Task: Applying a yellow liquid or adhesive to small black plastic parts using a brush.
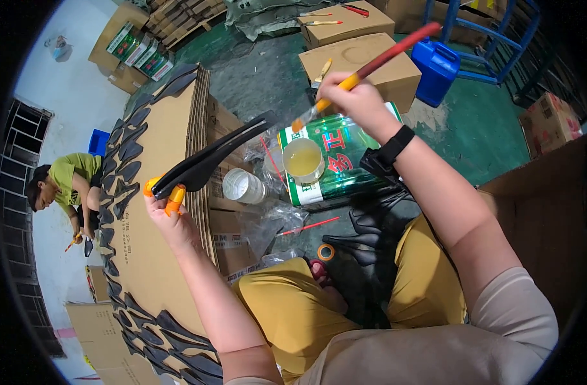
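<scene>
My left hand [175, 226], with orange covers on its fingertips, grips a glossy black shoe sole [200, 163] by its near end. The sole's narrow end points up and right, close to the brush. In my right hand [361, 102] is a paintbrush [396, 52] with a red and yellow handle, its bristles tilted down above a plastic cup [304, 172] of yellowish liquid. That cup rests on a green and white metal can [354, 151]. A second plastic cup [245, 187], pale inside, stands left of the can.
Stacked cardboard sheets [162, 256] at left carry many black soles [184, 333] along their edge. Loose soles [364, 240] and a tape roll [326, 252] lie by my feet. Cardboard boxes [364, 61] and a blue jerrycan [436, 72] stand beyond. A co-worker [72, 186] crouches far left.
</scene>
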The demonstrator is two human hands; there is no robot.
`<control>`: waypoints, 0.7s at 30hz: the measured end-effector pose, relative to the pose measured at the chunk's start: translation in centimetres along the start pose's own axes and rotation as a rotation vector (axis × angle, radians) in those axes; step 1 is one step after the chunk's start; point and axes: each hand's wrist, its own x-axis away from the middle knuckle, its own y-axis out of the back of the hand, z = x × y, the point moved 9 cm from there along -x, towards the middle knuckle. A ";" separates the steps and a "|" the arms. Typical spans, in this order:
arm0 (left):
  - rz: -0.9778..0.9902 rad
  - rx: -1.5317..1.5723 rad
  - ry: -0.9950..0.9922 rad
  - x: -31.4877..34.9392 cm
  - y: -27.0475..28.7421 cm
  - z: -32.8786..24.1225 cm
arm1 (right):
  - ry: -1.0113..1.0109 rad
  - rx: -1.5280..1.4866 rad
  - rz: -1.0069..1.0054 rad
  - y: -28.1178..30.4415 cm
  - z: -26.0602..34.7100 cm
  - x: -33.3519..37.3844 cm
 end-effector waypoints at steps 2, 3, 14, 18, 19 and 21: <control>0.013 -0.020 -0.020 -0.2 0.2 0.0 | -0.061 0.192 0.109 -2.4 -3.0 -0.2; 0.012 -0.020 -0.019 -0.2 0.4 0.1 | -0.037 0.283 0.141 -3.4 -4.0 0.0; -0.019 -0.082 0.006 -1.1 0.1 1.2 | 0.128 0.516 0.204 -5.8 -5.2 1.2; -0.177 -0.118 0.019 -1.4 -0.2 1.9 | 0.052 0.472 0.210 -5.1 -6.5 1.6; -0.202 -0.140 0.020 -1.4 0.1 1.9 | 0.054 0.468 0.216 -5.3 -5.8 1.6; -0.234 -0.167 0.019 -1.3 0.5 1.8 | -0.049 0.423 0.206 -5.2 -5.3 1.4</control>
